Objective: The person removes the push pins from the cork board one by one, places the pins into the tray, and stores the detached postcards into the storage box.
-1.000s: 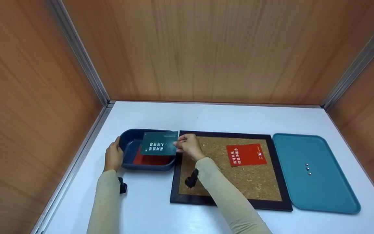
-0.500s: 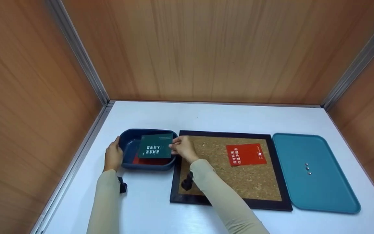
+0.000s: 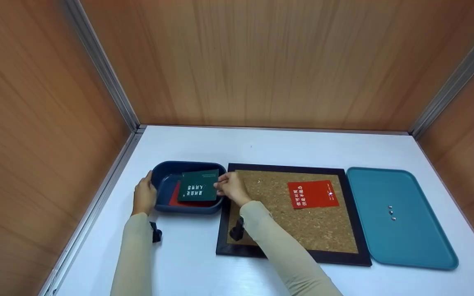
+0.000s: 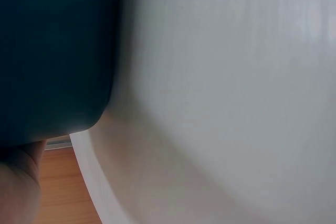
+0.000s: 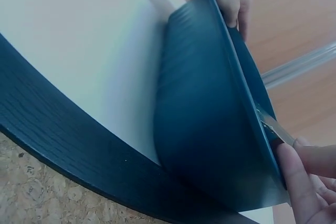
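At the bin [image 3: 189, 210], right hand [image 3: 233, 188] pinches green card [image 3: 198, 186], partly hiding red card [image 3: 174, 198]; left hand [image 3: 144, 196] holds bin.

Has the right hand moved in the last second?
Yes: in the head view, judged against the cork board, the right hand has shifted to the person's left and sits slightly lower in the picture.

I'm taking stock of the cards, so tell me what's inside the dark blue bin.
In the dark blue bin, part of a red card shows below the green card that the right hand pinches. The green card hides the rest of it and anything else underneath.
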`<state>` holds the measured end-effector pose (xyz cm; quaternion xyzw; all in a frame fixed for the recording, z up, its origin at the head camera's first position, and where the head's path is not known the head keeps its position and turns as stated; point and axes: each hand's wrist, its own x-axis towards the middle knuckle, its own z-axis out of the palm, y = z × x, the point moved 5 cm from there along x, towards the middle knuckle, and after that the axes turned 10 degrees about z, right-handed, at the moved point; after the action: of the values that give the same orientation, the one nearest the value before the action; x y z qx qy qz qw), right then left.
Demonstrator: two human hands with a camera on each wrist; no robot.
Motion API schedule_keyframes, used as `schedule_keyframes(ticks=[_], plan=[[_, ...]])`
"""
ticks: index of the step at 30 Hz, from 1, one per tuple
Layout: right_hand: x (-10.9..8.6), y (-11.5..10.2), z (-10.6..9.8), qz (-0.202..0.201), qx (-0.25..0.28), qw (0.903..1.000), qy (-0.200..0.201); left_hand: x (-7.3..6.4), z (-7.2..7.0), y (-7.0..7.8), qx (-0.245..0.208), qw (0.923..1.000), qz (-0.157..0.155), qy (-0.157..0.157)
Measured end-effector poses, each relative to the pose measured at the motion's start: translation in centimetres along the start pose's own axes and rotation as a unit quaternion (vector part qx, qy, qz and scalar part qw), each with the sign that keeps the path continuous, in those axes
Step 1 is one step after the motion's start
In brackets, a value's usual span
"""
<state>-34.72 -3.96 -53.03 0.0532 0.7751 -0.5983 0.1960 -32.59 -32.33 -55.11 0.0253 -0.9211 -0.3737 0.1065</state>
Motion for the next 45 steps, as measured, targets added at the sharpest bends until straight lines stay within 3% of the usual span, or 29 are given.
schedule_keyframes(ticks=[3, 14, 21, 33, 45], plan=[[0.03, -0.03, 0.10, -0.002, -0.008, 1.0000, 0.006, 0.12, 0.01, -0.12, 0.003, 1.0000, 0.006, 0.004], [-0.25, -0.19, 0.38, -0.033, -0.066, 0.9968, 0.030, -0.02, 0.04, -0.23, -0.010, 0.9997, -0.018, -0.012], [-0.16, -0.14, 0.39, -0.044, -0.068, 0.9963, 0.030, 0.14, 0.00, -0.20, -0.012, 0.9994, -0.028, -0.017], [-0.33, -0.27, 0.47, -0.074, -0.112, 0.9901, 0.040, 0.00, 0.02, -0.07, 0.000, 1.0000, -0.008, -0.004], [-0.79, -0.60, 0.43, -0.093, -0.150, 0.9832, 0.043, -0.12, 0.10, 0.07, -0.008, 0.9997, -0.019, -0.010]])
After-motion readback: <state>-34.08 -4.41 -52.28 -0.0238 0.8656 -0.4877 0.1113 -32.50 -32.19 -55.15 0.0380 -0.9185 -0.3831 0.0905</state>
